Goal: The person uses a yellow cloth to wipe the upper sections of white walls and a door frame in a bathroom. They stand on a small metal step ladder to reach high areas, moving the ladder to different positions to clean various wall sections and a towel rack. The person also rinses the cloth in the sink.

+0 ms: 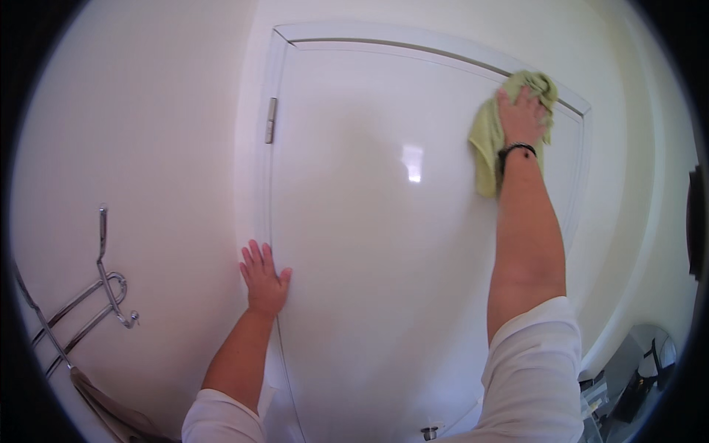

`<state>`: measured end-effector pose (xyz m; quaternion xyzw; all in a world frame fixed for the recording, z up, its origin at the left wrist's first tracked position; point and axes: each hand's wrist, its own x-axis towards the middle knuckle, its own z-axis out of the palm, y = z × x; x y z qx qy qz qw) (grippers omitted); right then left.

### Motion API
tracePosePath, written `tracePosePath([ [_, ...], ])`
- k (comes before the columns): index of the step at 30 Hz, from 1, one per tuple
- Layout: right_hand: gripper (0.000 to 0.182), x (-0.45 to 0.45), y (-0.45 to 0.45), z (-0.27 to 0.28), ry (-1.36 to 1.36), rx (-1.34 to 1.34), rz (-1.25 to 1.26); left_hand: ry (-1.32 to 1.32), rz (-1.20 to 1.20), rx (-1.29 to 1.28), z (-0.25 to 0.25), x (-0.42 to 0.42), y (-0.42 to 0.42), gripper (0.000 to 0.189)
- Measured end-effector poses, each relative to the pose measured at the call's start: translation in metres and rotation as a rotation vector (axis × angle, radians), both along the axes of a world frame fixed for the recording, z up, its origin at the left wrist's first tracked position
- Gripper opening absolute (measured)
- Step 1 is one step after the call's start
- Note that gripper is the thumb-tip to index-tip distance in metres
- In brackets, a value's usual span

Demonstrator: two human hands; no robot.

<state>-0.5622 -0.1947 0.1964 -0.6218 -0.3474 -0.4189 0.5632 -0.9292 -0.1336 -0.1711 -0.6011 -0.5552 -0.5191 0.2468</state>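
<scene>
My right hand [522, 117] presses a yellow-green cloth [486, 149] against the upper right corner of a white door [382, 221], over the gap below the top of the door frame [388, 34]. The cloth is bunched above the fingers and hangs down beside the wrist, which wears a dark bracelet. Lower down at the left, my left hand [266, 281] lies flat with spread fingers on the hinge-side edge of the door and its frame. It holds nothing. A metal hinge [271, 120] shows above it.
A chrome wall rack with hooks [113, 299] is mounted at the left, with a brown cloth [108, 407] hanging below it. A metal door handle or knob [429, 432] shows at the bottom. Dark and clear items [631, 396] stand at the lower right, beside a round mirror-like surface.
</scene>
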Motion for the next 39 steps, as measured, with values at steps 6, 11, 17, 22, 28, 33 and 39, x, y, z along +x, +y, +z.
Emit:
tracePosePath([
  [6,0.062,-0.194,0.027,0.004,-0.446,-0.054,0.100,-0.026,0.001,-0.033,-0.001,-0.011,-0.002,0.070],
  [11,0.055,-0.274,0.033,-0.018,-0.830,-0.119,0.232,0.007,-0.038,-0.044,-0.004,-0.009,-0.006,0.067],
  [17,0.053,-0.220,0.027,-0.015,-0.868,-0.065,0.188,0.129,-0.028,-0.028,-0.013,-0.032,-0.002,0.070],
  [22,0.060,-0.047,0.029,0.007,-0.645,0.059,-0.012,0.174,0.022,0.066,-0.020,-0.042,0.005,0.068],
  [28,0.068,0.156,-0.003,0.007,-0.306,0.078,-0.026,0.212,0.037,0.193,-0.019,-0.035,0.011,0.068],
  [33,0.064,0.181,-0.002,-0.116,-0.440,0.100,0.005,0.268,0.072,0.246,-0.016,-0.034,0.007,0.065],
  [39,0.062,0.128,-0.050,-0.402,-0.100,-0.096,0.188,0.263,0.103,0.342,-0.012,-0.058,-0.029,0.062],
])
